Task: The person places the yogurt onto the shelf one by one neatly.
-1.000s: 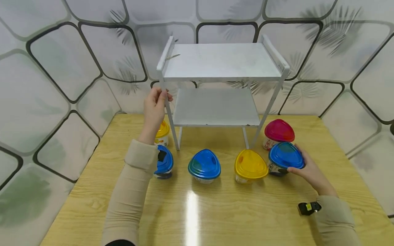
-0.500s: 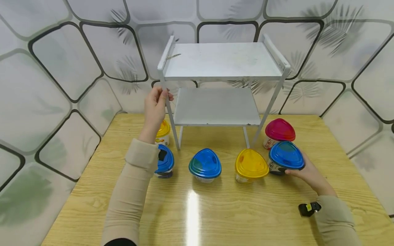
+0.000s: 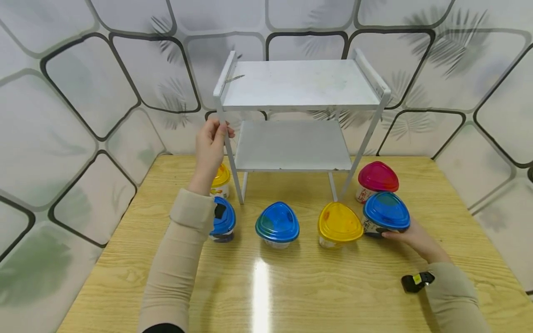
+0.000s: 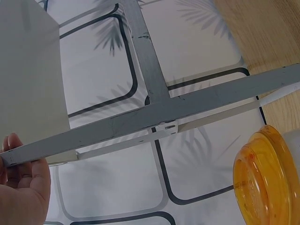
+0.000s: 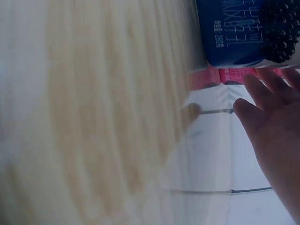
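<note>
Frame right: blue-lidded tub (image 3: 386, 210), just upper-left of the nearer right hand (image 3: 420, 239), closure and hold unclear; left hand (image 3: 210, 144), centre-left, grips shelf post (image 3: 230, 158).

The left arm (image 3: 176, 263) stretches forward, left hand (image 3: 210, 143) gripping; the right hand (image 3: 418, 238) sits lower, thumb (image 3: 394, 236) extended, its fingers (image 5: 265, 91) hard to judge from here.
</note>
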A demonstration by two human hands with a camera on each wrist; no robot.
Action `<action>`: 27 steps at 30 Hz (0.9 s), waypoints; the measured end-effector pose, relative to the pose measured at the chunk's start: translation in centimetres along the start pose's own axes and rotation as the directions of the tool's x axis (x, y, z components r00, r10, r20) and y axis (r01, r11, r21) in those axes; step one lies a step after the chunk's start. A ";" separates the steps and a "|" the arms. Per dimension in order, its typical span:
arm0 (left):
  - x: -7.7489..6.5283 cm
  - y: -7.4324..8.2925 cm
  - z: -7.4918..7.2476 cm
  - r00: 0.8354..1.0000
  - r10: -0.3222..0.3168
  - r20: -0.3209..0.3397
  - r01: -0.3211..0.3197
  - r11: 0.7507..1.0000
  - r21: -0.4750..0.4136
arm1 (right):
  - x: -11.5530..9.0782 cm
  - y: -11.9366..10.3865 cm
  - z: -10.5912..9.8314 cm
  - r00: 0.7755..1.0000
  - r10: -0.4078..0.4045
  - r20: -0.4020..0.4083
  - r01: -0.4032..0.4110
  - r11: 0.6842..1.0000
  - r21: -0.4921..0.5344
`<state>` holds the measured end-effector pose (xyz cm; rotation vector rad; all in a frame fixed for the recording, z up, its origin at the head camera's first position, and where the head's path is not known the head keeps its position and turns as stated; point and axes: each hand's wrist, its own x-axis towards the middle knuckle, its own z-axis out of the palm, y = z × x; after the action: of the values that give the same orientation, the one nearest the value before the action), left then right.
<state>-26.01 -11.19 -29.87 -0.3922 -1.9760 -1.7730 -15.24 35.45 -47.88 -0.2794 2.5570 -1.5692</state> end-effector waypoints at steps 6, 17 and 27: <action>0.0 0.1 0.0 1.000 0.000 -0.001 0.000 1.000 -0.009 | 0.3 -0.6 0.2 0.998 0.056 0.015 -0.056 0.998 0.008; -0.1 0.0 0.0 1.000 0.006 -0.007 -0.006 1.000 -0.010 | 0.1 -0.6 0.4 0.999 0.040 -0.017 -0.041 0.999 -0.012; -0.2 0.1 0.0 1.000 0.012 -0.007 -0.012 1.000 -0.005 | 0.1 -0.1 0.4 1.000 -0.001 -0.020 0.001 1.000 0.006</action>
<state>-25.79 -11.19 -29.83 -0.3976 -1.9611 -1.7700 -15.25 35.03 -48.03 -0.2657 2.5674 -1.5874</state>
